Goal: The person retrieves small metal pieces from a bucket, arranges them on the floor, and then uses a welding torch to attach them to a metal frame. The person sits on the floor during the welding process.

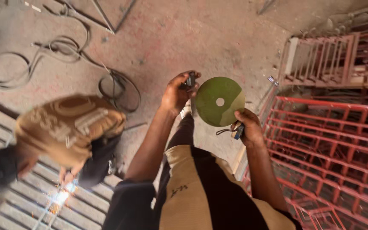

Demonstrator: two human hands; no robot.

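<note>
The green disc [219, 101] is pinched at its 5 o'clock edge by the right hand [247, 127]; the left hand [178, 92], raised at 9 o'clock, grips a small dark object [190, 80], hard to identify.

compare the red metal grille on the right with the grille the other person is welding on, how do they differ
The red grille is painted bright red; the grey grille looks bare and pale. The red grille forms a mesh of small rectangles; the grey grille shows mostly long parallel bars. Sparks fly on the grey one, none on the red. Both are metal bar frames.
</note>
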